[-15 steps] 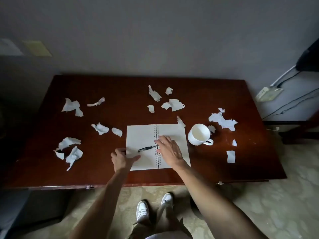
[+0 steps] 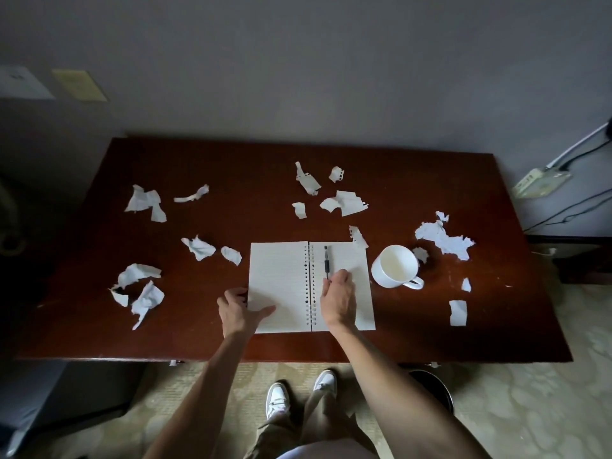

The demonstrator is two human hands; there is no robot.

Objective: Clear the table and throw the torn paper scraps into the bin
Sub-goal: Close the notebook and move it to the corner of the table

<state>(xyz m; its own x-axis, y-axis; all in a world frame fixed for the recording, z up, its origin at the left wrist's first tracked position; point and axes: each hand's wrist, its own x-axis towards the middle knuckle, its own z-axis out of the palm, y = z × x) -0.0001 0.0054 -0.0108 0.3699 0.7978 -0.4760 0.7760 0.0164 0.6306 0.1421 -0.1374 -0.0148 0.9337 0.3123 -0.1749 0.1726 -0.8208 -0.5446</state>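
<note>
An open spiral notebook (image 2: 281,276) lies near the front edge of the dark wooden table (image 2: 414,180). My left hand (image 2: 240,311) holds the notebook's left edge, thumb on the page. My right hand (image 2: 337,298) pinches the lower end of a black pen (image 2: 326,262), which lies upright on the right page. Several torn white paper scraps are scattered around: a cluster at the left (image 2: 145,202), crumpled ones at the front left (image 2: 145,299), some behind the notebook (image 2: 346,202), a big one at the right (image 2: 442,238). A dark round bin (image 2: 433,387) shows under the table's front edge by my right arm.
A white mug (image 2: 395,266) stands just right of the notebook, handle toward me. A power strip (image 2: 539,183) with cables lies on the floor beyond the table's right end. My white shoes (image 2: 278,399) stand on patterned carpet below the table edge.
The pen lay slanted across the spiral; now it points away from me on the right page, with my right hand pulled back onto its lower end. My left hand has shifted slightly onto the left page.
</note>
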